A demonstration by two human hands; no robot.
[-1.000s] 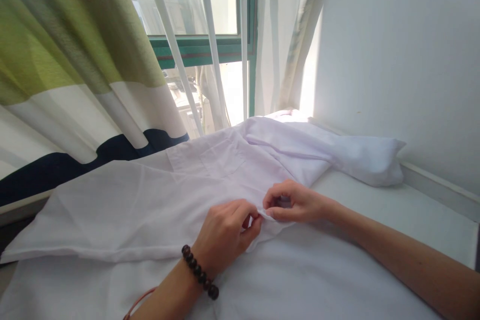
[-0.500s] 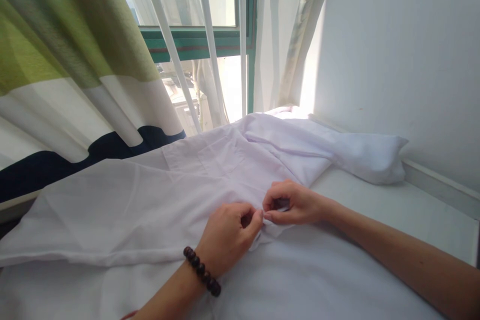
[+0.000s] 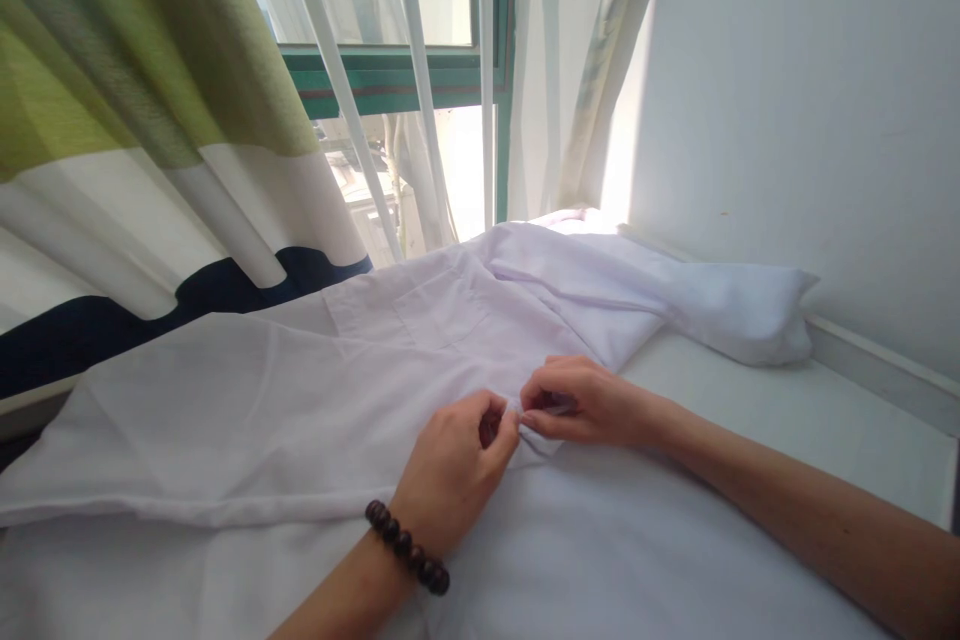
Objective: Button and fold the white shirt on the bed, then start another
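Note:
A white long-sleeved garment with a chest pocket, like a shirt or lab coat (image 3: 300, 410), lies spread over a white surface. One sleeve (image 3: 735, 310) stretches off to the right. My left hand (image 3: 461, 445), with a dark bead bracelet (image 3: 405, 548) at the wrist, pinches the garment's edge near the middle. Fingertip to fingertip with it, my right hand (image 3: 574, 400) pinches the same edge, and a fold of cloth shows inside its curled fingers. Whether a button lies between the fingertips is too small to tell.
Beyond the garment are white bars (image 3: 420, 70) before a green-framed window (image 3: 375, 85). A green, white and navy curtain (image 3: 172, 120) hangs at the left. A white wall (image 3: 810, 120) rises at the right, above a pale ledge (image 3: 750, 420).
Both hands have shifted slightly up and left, still pinching the garment's edge close together. The cloth beneath the fingers has folded a little differently.

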